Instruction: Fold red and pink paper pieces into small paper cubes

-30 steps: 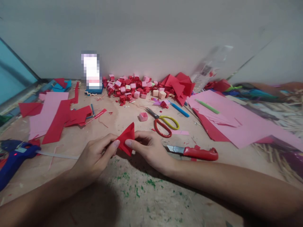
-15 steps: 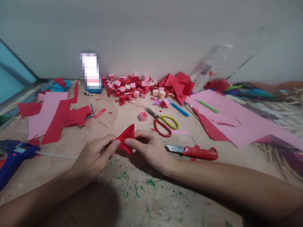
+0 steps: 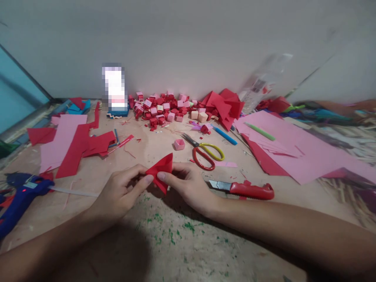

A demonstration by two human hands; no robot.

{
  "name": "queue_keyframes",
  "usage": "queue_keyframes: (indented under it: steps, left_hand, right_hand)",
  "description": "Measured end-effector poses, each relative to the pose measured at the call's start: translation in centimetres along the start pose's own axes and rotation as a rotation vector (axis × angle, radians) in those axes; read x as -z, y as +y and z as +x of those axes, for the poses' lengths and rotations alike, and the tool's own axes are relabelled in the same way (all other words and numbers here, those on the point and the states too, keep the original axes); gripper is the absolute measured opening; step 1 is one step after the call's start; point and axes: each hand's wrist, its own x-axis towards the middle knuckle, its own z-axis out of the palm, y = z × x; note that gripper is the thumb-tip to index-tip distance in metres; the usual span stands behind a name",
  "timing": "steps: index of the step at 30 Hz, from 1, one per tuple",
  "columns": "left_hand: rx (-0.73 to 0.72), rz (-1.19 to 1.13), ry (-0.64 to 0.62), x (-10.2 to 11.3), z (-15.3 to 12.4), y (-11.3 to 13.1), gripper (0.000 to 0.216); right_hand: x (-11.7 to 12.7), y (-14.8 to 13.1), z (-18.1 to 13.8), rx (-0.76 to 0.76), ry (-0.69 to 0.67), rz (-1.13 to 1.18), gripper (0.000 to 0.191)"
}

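Observation:
A folded piece of red paper [image 3: 163, 166] is held just above the table between both hands. My left hand [image 3: 125, 190] pinches its left corner between thumb and fingers. My right hand [image 3: 189, 186] grips its right side, the thumb pressed flat on the front and the fingers hidden behind. Just beyond the paper stands a small open pink paper box [image 3: 179, 144]. Scissors [image 3: 202, 150] with one red and one yellow handle lie to its right. A red-handled utility knife [image 3: 251, 190] rests beside my right wrist.
Many small red and pink paper boxes [image 3: 158, 109] are piled by the wall, near a blurred lit phone [image 3: 116, 88]. A blue glue gun [image 3: 25, 196] lies at left. Pink paper sheets [image 3: 293, 149], a green pen [image 3: 260, 131] and a clear bottle [image 3: 264, 80] are at right.
The whole view has shifted slightly, so everything appears a little further right. Both hands keep their hold on the red paper, which has barely changed shape.

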Motion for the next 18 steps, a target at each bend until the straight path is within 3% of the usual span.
queue_keyframes:
  steps: [7, 13, 18]
  left_hand:
    - [0.096, -0.192, -0.062, -0.15, 0.24, 0.07, 0.021]
    - [0.082, -0.188, -0.078, 0.06, 0.38, 0.36, 0.023]
    - [0.039, -0.186, -0.081, 0.12, 0.56, 0.17, 0.024]
  right_hand:
    - [-0.51, 0.21, 0.11, -0.045, 0.023, 0.213, 0.023]
    - [-0.06, 0.10, 0.15, 0.010, 0.048, -0.012, 0.024]
    - [-0.10, 0.07, 0.22, 0.003, 0.057, 0.023, 0.023]
